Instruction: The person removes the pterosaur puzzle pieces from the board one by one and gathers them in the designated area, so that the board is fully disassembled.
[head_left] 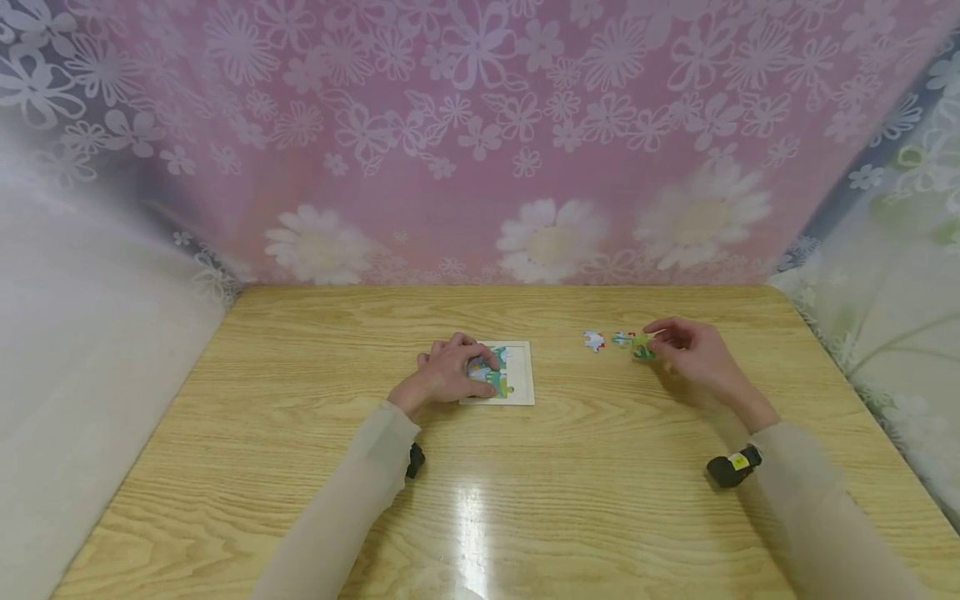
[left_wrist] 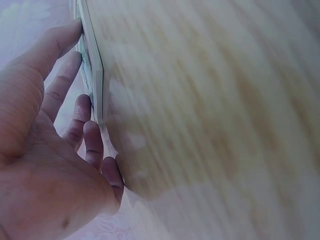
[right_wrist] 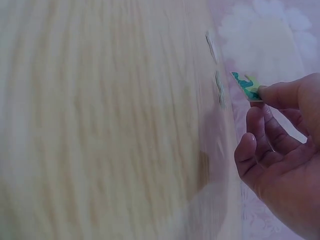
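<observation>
L hand (head_left: 453, 372) on puzzle bd (head_left: 522, 375), fingers spread, R hand (head_left: 693, 354), fingers pinching green pc (right_wrist: 245, 87), 2 pcs (head_left: 594, 340) nearby

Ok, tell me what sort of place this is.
Probably a small curtained-off workspace: a pink floral curtain hangs behind a wood-grain table, pale hangings flank it, and a jigsaw board lies on the table.

A wood-grained table (head_left: 600, 500) stretches across the view, a bright streak of reflected light (head_left: 471, 542) on its near part. Behind its far edge hangs a pink cloth (head_left: 420, 179) printed with white outlined flowers and large daisies (head_left: 546, 242). Pale floral hangings (head_left: 903, 283) flank both sides.
</observation>
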